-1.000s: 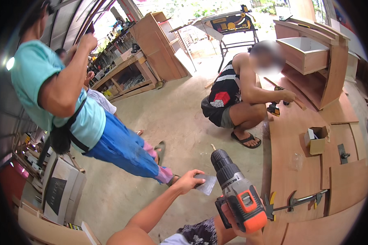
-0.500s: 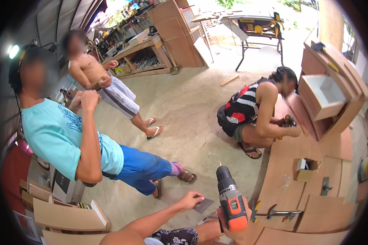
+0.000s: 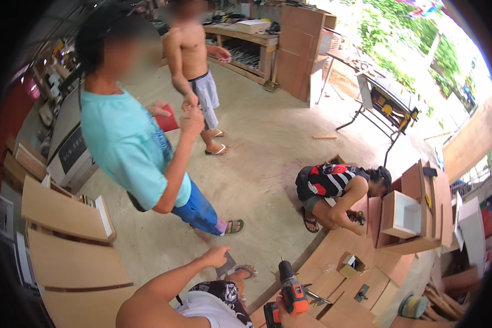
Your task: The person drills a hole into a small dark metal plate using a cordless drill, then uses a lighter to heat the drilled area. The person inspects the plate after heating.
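My right hand [image 3: 282, 314] grips an orange, grey and black cordless drill [image 3: 293, 290], held upright with its bit pointing away from me. The battery end shows beside my wrist. My left hand [image 3: 217, 256] is closed on the edge of a thin dark grey sheet [image 3: 224, 264], low over the floor near my foot; its exact kind cannot be made out. A clamp [image 3: 316, 296] with yellow-and-black grips lies on the wooden panels just right of the drill, partly hidden by it.
A person in a striped sleeveless top [image 3: 339, 181] squats beside a wooden cabinet [image 3: 415, 210] with a pulled-out drawer. Two people stand at left, one in a turquoise shirt [image 3: 123, 142]. Wood panels [image 3: 76, 259] lie at lower left. An open small box [image 3: 351, 265] rests on the right panels.
The view has swung, so the scene sits differently in the picture. The drill appears lower and further left. The person in turquoise now shows a red object near one hand.
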The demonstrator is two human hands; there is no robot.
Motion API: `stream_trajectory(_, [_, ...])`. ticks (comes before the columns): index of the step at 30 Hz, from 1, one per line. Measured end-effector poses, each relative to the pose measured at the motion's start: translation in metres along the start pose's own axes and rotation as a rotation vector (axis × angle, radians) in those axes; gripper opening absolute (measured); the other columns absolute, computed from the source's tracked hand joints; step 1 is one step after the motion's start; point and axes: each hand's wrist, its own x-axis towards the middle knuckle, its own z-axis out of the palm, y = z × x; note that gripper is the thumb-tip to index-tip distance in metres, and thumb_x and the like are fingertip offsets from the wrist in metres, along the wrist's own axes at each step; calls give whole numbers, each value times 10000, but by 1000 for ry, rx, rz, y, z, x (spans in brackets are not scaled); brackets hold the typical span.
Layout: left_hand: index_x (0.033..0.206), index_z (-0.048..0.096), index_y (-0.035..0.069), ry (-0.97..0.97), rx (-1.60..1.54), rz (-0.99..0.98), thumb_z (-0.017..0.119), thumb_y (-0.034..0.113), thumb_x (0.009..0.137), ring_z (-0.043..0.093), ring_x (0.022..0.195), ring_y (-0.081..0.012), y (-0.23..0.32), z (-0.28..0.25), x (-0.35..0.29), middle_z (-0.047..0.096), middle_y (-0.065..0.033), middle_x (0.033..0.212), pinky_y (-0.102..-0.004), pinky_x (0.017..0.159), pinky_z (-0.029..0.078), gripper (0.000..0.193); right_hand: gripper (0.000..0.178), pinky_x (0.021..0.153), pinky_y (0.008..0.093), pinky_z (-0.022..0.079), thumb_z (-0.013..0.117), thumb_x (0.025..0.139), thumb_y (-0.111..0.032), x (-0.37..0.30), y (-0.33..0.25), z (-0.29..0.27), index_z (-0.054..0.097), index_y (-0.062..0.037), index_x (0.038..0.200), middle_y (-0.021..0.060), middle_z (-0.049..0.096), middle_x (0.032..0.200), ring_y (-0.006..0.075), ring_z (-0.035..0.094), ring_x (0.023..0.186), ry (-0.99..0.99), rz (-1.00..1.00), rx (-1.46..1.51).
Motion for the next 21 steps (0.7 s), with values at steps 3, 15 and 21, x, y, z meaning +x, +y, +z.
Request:
stream_trajectory(3, [1373, 606, 15, 77, -3, -91, 689, 158, 803, 637, 1189, -450, -8, -31, -35, 691, -280, 1233, -484, 1023, 510, 594, 255, 714, 365, 548, 767, 888, -120, -21, -22, 9, 636, -30, 1088, 60, 652, 880, 209, 651, 766, 45, 137, 13])
stream_trajectory(15, [1180, 648, 75, 466, -209, -152, 741, 216, 748, 669, 1073, -464, -51, -54, -89, 718, -257, 1105, -515, 939, 532, 464, 206, 735, 361, 547, 743, 926, -128, -65, -92, 48, 658, -10, 1072, 36, 664, 904, 182, 658, 808, 52, 143, 25])
stream_trajectory(21, [1073, 638, 110, 589, -194, -235, 728, 232, 749, 674, 993, -468, -57, -63, -106, 729, -227, 1005, -543, 874, 530, 358, 296, 726, 335, 557, 770, 914, -159, -71, -71, 64, 645, -15, 1141, 46, 676, 929, 154, 661, 782, 31, 57, -51])
